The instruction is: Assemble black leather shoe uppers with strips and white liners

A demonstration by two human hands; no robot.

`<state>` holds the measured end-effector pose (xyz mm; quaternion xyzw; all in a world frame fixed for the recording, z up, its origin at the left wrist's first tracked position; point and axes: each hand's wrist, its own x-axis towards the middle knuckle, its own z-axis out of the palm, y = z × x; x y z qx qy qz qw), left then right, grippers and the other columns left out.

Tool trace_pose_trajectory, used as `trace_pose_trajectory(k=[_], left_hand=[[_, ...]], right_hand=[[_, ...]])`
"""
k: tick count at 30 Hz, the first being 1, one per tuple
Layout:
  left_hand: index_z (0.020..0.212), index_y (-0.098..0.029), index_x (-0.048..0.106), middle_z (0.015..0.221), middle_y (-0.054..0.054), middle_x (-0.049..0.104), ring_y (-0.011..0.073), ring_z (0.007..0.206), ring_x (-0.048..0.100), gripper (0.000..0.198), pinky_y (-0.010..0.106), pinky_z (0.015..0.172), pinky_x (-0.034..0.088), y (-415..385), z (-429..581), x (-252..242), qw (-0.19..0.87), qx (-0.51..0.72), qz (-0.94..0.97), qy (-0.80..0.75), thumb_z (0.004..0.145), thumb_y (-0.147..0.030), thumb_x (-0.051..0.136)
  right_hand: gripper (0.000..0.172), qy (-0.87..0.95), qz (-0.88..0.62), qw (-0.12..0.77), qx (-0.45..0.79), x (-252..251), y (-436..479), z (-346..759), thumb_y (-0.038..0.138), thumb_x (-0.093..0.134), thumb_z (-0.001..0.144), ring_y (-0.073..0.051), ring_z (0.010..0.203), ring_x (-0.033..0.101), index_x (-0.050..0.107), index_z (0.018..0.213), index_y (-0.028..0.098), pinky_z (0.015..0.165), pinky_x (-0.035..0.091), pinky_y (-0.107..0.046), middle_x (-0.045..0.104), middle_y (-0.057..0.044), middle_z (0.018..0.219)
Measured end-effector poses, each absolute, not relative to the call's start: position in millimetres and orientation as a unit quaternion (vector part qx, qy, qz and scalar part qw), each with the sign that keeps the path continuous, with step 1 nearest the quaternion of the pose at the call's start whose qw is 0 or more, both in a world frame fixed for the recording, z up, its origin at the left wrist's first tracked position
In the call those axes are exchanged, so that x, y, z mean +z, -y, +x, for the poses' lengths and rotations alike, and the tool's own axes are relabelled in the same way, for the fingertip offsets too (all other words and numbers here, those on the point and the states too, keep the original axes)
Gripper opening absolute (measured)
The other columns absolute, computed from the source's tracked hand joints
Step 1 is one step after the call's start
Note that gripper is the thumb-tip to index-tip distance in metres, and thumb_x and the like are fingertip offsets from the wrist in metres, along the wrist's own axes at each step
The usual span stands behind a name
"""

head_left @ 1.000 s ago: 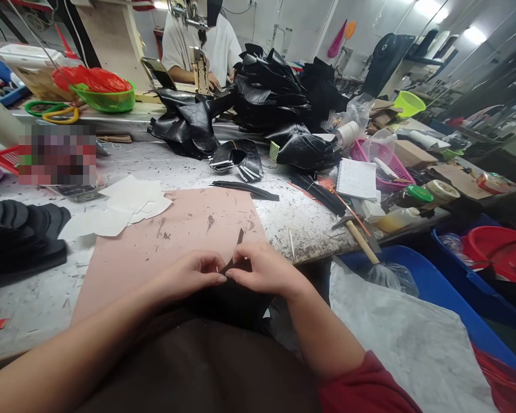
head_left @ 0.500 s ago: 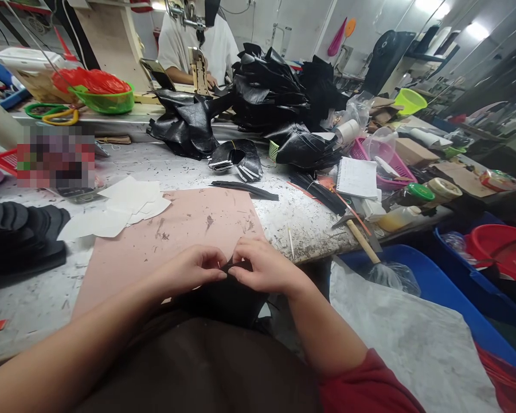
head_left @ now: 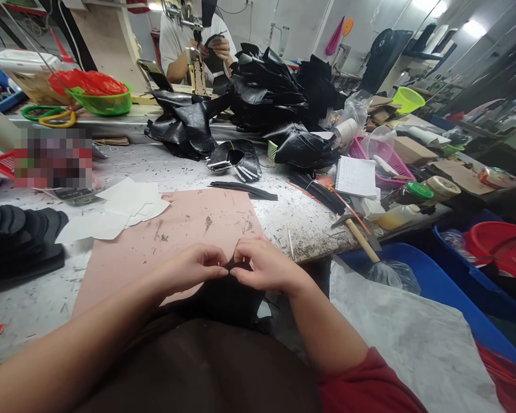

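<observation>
My left hand (head_left: 202, 265) and my right hand (head_left: 262, 264) meet at the table's near edge, each pinching the upper edge of a black piece of material (head_left: 223, 301). The piece hangs down in front of my dark apron, and its lower part is partly hidden by my arms. Whether it is leather or cloth I cannot tell. Just beyond my hands lies a pinkish-tan sheet (head_left: 189, 221), marked with dark stains. White paper-like pieces (head_left: 116, 212) overlap its left corner. Thin black strips (head_left: 245, 190) rest at its far edge.
Black leather pieces (head_left: 266, 92) are heaped at the back, near a sewing machine (head_left: 195, 69) and a person (head_left: 219, 49). Stacked black pieces (head_left: 21, 235) lie at left. A hammer (head_left: 361, 238) overhangs the right edge above a blue bin (head_left: 430, 275). A notebook (head_left: 356, 176) lies at right.
My hands keep their pinch on the black piece with barely any shift. Behind the sewing machine, the other person has raised their hands, now holding a dark piece.
</observation>
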<state>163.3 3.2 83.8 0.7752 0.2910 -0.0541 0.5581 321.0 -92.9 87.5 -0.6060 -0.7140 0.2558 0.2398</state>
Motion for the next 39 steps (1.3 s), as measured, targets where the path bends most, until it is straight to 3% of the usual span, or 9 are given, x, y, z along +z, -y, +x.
trace_pose_trajectory(k=[12,17,20,31,39], left_hand=[[0.083,-0.018,0.057,0.057,-0.007,0.037,0.0103,0.054,0.037,0.021,0.022,0.051,0.028,-8.8,160.5,79.0,0.526,-0.100,0.798,-0.278,0.066,-0.030,0.053],[0.070,-0.016,0.055,0.062,-0.004,0.046,0.0120,0.060,0.041,0.020,0.023,0.055,0.032,-8.4,165.5,81.2,0.532,-0.088,0.795,-0.276,0.067,-0.035,0.053],[0.072,-0.015,0.057,0.057,-0.005,0.043,0.0114,0.056,0.039,0.021,0.023,0.051,0.029,-8.0,167.0,81.5,0.529,-0.088,0.793,-0.290,0.066,-0.036,0.054],[0.072,-0.017,0.058,0.062,-0.004,0.048,0.0123,0.061,0.044,0.016,0.022,0.054,0.033,-11.7,165.2,81.9,0.496,-0.116,0.824,-0.250,0.067,-0.030,0.050],[0.065,-0.018,0.055,0.060,-0.003,0.052,0.0147,0.062,0.048,0.014,0.023,0.055,0.033,-10.7,166.4,80.4,0.459,-0.106,0.844,-0.256,0.067,-0.030,0.047]], right_hand=[[0.019,0.685,-0.624,0.246,0.283,86.4,90.3,319.6,0.013,0.056,0.069,-0.011,0.062,0.045,0.042,0.057,0.018,0.070,0.032,-0.026,0.050,0.004,0.059],[0.014,0.695,-0.615,0.241,0.283,86.1,90.3,319.3,0.015,0.056,0.070,-0.011,0.064,0.047,0.047,0.061,0.018,0.074,0.033,-0.028,0.054,0.003,0.062],[0.010,0.697,-0.609,0.248,0.285,84.6,90.4,320.4,0.014,0.058,0.068,-0.012,0.068,0.050,0.050,0.062,0.017,0.076,0.033,-0.029,0.057,0.002,0.067],[0.007,0.629,-0.634,0.294,0.342,71.6,92.1,316.9,0.018,0.060,0.069,-0.011,0.062,0.053,0.057,0.063,0.017,0.057,0.038,-0.021,0.060,0.001,0.064],[0.014,0.662,-0.659,0.245,0.259,74.3,93.0,308.9,0.023,0.059,0.078,-0.013,0.070,0.051,0.056,0.066,0.017,0.083,0.031,-0.033,0.062,0.000,0.069]])
